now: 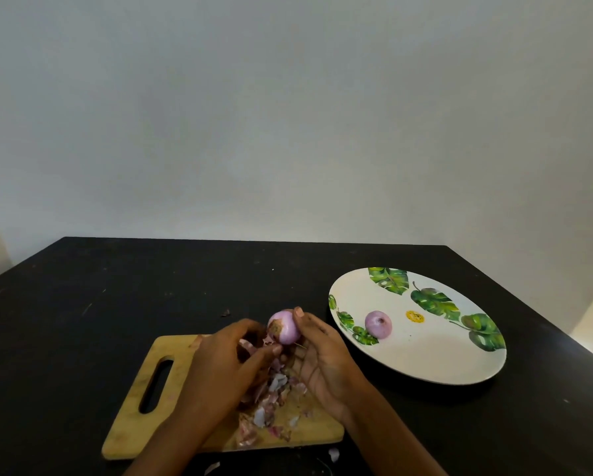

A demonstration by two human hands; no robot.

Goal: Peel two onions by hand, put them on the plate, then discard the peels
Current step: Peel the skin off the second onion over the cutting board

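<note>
One onion [377, 324] on leaf-print plate [425, 359]

The far and left stretches of the black bench [116, 286] lay open. The left hand [219, 365] and right hand [326, 359] closed off the far right corner of the light wooden cutting board [133, 400], both gripping a purple onion with a brown root patch [284, 326]. A heap of purple-white onion peels [271, 396] crowded the board's right half; its slotted side was free. The right forearm crossed the narrow gap before the white round leaf-printed plate [425, 355], where a peeled purple onion [377, 324] sat near the left rim.
</note>
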